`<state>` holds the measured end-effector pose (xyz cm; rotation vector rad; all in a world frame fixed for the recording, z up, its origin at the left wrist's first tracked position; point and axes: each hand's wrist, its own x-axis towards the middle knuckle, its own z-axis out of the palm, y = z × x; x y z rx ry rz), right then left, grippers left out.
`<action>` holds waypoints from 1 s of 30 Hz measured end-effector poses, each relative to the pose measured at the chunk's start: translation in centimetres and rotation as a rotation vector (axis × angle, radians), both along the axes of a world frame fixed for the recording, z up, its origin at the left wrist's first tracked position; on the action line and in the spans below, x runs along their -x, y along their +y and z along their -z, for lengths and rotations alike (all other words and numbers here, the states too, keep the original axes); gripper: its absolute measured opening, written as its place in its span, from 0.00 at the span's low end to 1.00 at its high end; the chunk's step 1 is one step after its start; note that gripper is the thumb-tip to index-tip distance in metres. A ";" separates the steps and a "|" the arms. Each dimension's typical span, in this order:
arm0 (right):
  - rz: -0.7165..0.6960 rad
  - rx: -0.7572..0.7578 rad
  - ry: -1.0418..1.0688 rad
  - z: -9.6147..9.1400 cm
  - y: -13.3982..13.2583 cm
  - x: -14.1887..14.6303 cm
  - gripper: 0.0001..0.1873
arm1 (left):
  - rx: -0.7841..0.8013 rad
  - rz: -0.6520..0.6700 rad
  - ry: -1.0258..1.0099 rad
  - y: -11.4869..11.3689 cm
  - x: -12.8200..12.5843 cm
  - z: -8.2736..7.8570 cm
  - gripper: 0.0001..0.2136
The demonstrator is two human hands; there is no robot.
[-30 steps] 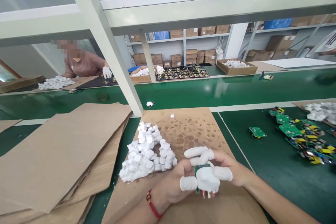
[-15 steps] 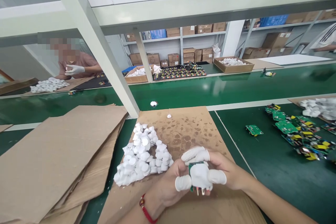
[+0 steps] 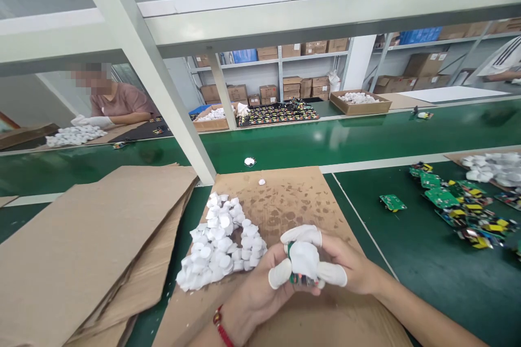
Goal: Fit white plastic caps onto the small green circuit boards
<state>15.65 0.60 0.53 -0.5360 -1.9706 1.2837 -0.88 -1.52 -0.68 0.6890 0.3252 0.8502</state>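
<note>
Both my hands meet low in the middle, over a stained cardboard sheet (image 3: 297, 200). My left hand (image 3: 260, 290) and my right hand (image 3: 345, 265), fingertips in white finger cots, pinch together one white plastic cap (image 3: 304, 260) pressed over a small green circuit board, whose edge shows beneath the cap. Just left of my hands lies a heap of white plastic caps (image 3: 222, 241) on the same cardboard.
Loose cardboard sheets (image 3: 89, 244) lie at the left. Green circuit boards (image 3: 459, 203) and more white caps (image 3: 492, 167) sit at the right on the green bench. A single cap (image 3: 249, 161) rides the green conveyor. Across it a gloved person (image 3: 109, 105) works beside white parts.
The cap has closed further over the board, so the metal pins seen below it earlier no longer show. The person across lowered a gloved hand to their pile. The cap on the conveyor drifted right.
</note>
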 end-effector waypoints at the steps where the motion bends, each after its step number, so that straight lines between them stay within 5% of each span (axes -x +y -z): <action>1: 0.016 -0.019 -0.020 -0.1 0.0 0.0 0.19 | 0.009 -0.009 0.006 0.1 0.0 0.1 0.06; 5: -0.021 -0.017 0.004 -0.6 0.0 0.0 0.22 | 0.031 -0.005 -0.024 0.4 0.0 0.5 0.10; 9: -0.070 0.151 0.035 -0.4 -0.1 0.0 0.24 | -0.006 0.015 -0.014 0.3 -0.2 0.3 0.11; 16: -0.058 0.241 0.060 0.0 -0.3 0.1 0.18 | -0.038 0.061 0.068 0.4 0.1 -0.1 0.14; 22: -0.250 0.478 0.262 0.6 -0.1 0.2 0.20 | -0.077 0.096 0.108 0.5 0.0 -0.1 0.15; 25: -0.226 0.442 0.225 0.5 0.1 0.3 0.18 | -0.100 0.097 0.159 0.5 -0.1 -0.3 0.18; 30: -0.116 0.161 0.108 0.4 0.2 0.3 0.18 | -0.149 0.065 0.243 0.7 0.2 -0.3 0.15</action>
